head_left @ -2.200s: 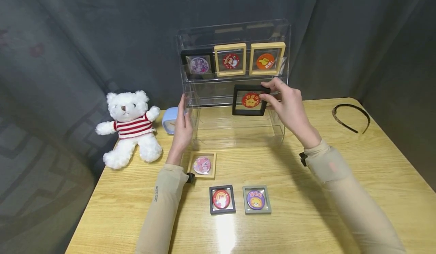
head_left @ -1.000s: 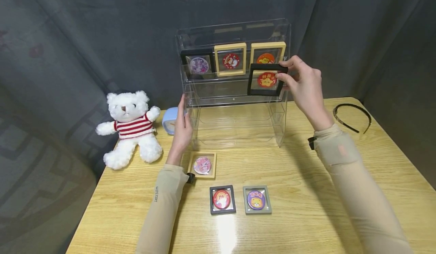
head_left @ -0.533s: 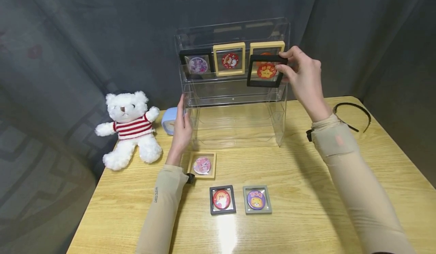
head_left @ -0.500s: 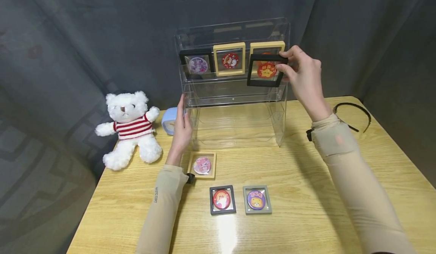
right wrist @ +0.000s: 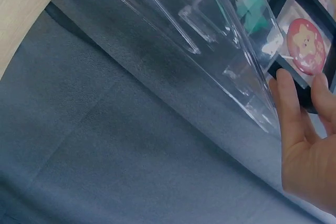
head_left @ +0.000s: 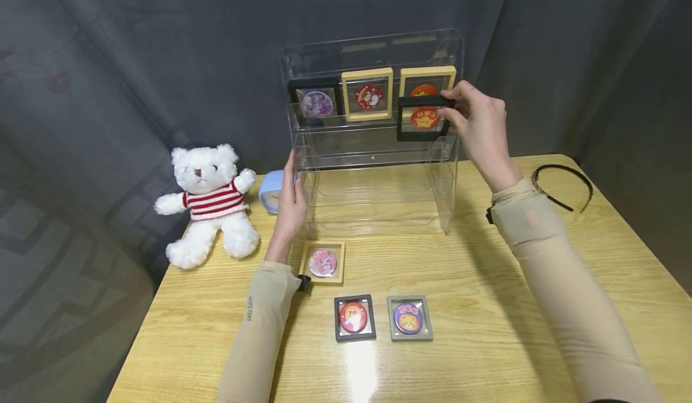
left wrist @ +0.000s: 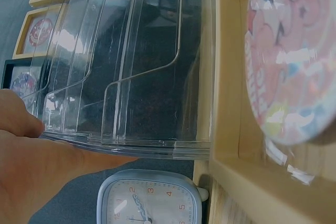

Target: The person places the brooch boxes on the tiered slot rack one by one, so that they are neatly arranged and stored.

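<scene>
My right hand point(head_left: 481, 130) pinches the right side of a black display frame point(head_left: 401, 128) that holds a red badge with a yellow star. It is in front of the clear acrylic tiered stand point(head_left: 373, 226), overlapping the lower part of a yellow frame point(head_left: 427, 71) on the upper tier. In the right wrist view, thumb and fingers clasp the frame's edge beside the red badge point(right wrist: 306, 46). My left hand point(head_left: 291, 211) rests with straight fingers against the stand's left side. A black frame point(head_left: 316, 83) and another yellow frame point(head_left: 367, 74) share the upper tier.
On the table lie a yellow frame point(head_left: 322, 280), a dark frame point(head_left: 355, 337) and a grey frame point(head_left: 410, 336), each with a badge. A white teddy bear point(head_left: 211, 223) and blue clock point(head_left: 270, 181) are left. A headband point(head_left: 586, 190) lies right; a dark curtain hangs behind.
My right hand has carried the black frame up and right, to the upper tier's right end. Within the last half second, the frame has dropped slightly and tilted. My left hand stays against the stand.
</scene>
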